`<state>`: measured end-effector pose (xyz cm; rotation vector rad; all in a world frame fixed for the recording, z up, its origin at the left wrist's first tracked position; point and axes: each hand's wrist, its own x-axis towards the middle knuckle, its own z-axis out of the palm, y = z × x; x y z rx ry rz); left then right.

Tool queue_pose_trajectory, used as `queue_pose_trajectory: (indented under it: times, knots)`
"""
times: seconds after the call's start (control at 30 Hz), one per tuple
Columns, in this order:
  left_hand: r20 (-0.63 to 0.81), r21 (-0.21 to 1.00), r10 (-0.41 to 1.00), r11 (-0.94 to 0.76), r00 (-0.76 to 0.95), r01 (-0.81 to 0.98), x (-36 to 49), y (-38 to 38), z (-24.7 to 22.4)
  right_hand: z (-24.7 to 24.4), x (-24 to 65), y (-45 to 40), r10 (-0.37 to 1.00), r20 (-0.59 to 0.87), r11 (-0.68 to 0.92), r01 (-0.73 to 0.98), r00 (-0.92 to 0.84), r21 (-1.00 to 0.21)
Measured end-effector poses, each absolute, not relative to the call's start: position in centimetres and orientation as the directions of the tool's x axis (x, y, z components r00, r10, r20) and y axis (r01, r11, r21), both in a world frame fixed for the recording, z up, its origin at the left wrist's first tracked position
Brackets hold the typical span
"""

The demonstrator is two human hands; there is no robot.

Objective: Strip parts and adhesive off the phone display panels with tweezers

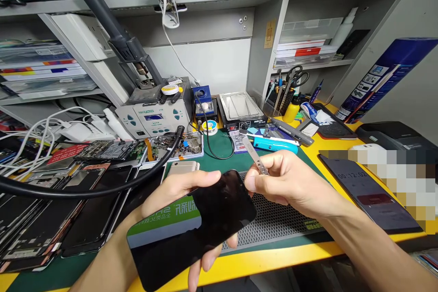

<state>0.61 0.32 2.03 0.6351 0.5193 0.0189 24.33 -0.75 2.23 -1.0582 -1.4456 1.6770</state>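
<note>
A black phone (219,210) lies tilted in my left hand (181,187), whose thumb rests on the upper edge while the other fingers show beneath it. Its glossy face reflects green and white lettering. My right hand (287,182) pinches a flat metal tool (256,157) with small holes, its free end pointing up and to the left. The fingertips of that hand are at the phone's upper right corner; whether the tool touches the phone is hidden. Under the hands is a grey perforated mat (273,219).
Phone screens (37,223) and a black hose (102,191) lie at the left. Behind stand a grey soldering station (153,118) and a heating plate (241,109). A turquoise tool (275,143) lies beyond the right hand; a phone showing a timer (369,191) is at the right.
</note>
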Motion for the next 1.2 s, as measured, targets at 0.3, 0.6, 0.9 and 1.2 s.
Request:
queue_pose_trajectory:
  times: [0.3,0.6,0.9,1.2]
  knots:
    - [-0.548,0.580,0.258,0.803,0.796,0.139,0.3,-0.2,0.6,1.7,24.5,-1.0,0.903,-0.121,-0.094,0.083,-0.413,-0.992]
    - [-0.521,0.559,0.296,0.827,0.800,0.058,0.4,-0.2,0.2,1.5,24.7,-1.0,0.913,-0.096,-0.050,0.125,-0.396,-0.991]
    - [-0.551,0.593,0.322,0.800,0.770,0.089,0.6,-0.2,0.7,2.0,24.7,-0.9,0.893,-0.133,-0.069,0.162,-0.430,-0.984]
    - [-0.572,0.594,0.342,0.799,0.745,0.089,0.7,-0.3,0.4,1.6,24.8,-1.0,0.901,-0.097,-0.031,0.160,-0.422,-0.987]
